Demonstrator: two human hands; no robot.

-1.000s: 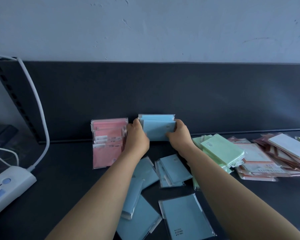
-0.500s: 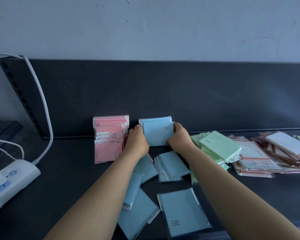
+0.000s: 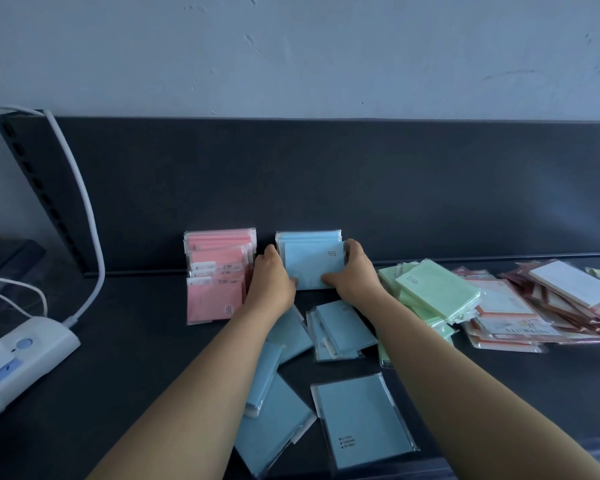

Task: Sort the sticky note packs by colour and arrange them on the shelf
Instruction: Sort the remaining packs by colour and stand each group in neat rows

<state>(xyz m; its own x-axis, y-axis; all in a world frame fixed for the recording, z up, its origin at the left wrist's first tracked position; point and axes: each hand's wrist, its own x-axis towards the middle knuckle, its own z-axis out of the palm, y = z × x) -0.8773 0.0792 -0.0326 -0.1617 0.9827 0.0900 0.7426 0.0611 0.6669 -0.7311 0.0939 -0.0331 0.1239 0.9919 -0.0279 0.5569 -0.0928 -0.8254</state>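
A row of blue sticky note packs point(image 3: 309, 261) stands upright against the dark back panel of the shelf point(image 3: 136, 341). My left hand point(image 3: 272, 282) grips its left side and my right hand point(image 3: 354, 273) grips its right side, thumbs on the front pack. To the left stands a row of pink packs point(image 3: 217, 271). Several loose blue packs point(image 3: 361, 424) lie flat between and under my forearms. A green pile point(image 3: 437, 292) and a pile of orange-edged packs point(image 3: 520, 313) lie to the right.
A white power strip point(image 3: 21, 358) with a thick white cable point(image 3: 87, 216) sits at the left end of the shelf. The back panel point(image 3: 361, 181) rises behind the packs, with a pale wall above. The shelf's front edge runs along the bottom right.
The camera tilted slightly. Both hands shifted on the standing blue row, thumbs now lower on the front pack. The packs on the shelf kept their places.
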